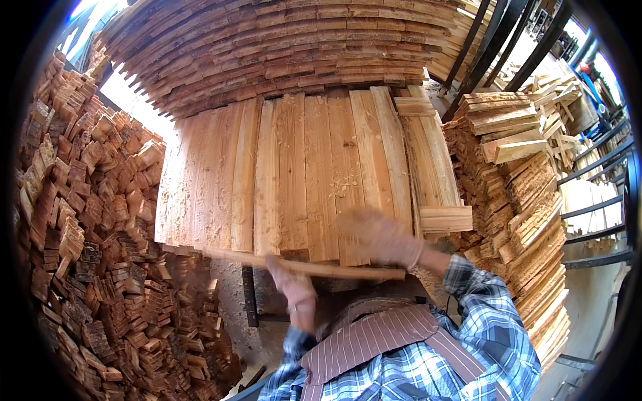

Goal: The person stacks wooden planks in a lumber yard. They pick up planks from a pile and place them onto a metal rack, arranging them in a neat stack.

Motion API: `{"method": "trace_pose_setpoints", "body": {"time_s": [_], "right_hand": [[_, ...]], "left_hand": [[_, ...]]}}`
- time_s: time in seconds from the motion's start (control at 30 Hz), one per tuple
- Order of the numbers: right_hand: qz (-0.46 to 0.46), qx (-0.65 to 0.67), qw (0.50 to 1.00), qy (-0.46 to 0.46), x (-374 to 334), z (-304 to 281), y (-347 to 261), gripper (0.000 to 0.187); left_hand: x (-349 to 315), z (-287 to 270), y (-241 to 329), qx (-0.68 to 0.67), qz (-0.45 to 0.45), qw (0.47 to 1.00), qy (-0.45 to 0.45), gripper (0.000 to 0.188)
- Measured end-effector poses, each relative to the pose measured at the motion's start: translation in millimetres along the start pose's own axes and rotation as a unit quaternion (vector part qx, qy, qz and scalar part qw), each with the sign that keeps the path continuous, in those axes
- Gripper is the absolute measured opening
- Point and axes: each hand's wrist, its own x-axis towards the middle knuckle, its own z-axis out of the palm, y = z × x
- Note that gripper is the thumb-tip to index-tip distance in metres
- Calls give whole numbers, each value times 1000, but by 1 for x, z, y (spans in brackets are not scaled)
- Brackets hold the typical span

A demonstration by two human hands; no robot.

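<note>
My left hand (296, 289), in a pale work glove, is at the front edge of the plank-covered work surface. It is closed on a long thin wooden slat (334, 270), which lies crosswise along that edge; its left end is smeared by motion. My right hand (382, 235), also gloved, is over the front right part of the planks (319, 167). Motion blurs its fingers, so their pose is unclear. The planks lie side by side, pointing away from me, with wood shavings (348, 184) scattered on top.
A tall stack of boards (287, 47) rises behind the surface. Heaped small wood pieces (100, 220) fill the left side. Stacked slats (528, 220) stand to the right, near dark metal bars (595, 234). A short board (446, 218) juts out at the surface's right edge.
</note>
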Motion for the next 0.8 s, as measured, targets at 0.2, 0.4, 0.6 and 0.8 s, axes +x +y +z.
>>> {"method": "trace_pose_setpoints", "body": {"time_s": [0.2, 0.4, 0.6, 0.8], "right_hand": [[398, -86, 909, 93, 9, -2, 145, 64], [342, -29, 924, 167, -4, 22, 182, 69], [361, -45, 925, 110, 3, 6, 171, 67], [237, -139, 960, -63, 44, -26, 97, 65]], "left_hand": [[35, 58, -7, -79, -106, 988, 84, 61], [4, 2, 6, -153, -54, 987, -1, 49], [47, 33, 41, 168, 67, 975, 130, 50], [70, -11, 9, -137, 47, 989, -20, 53]]}}
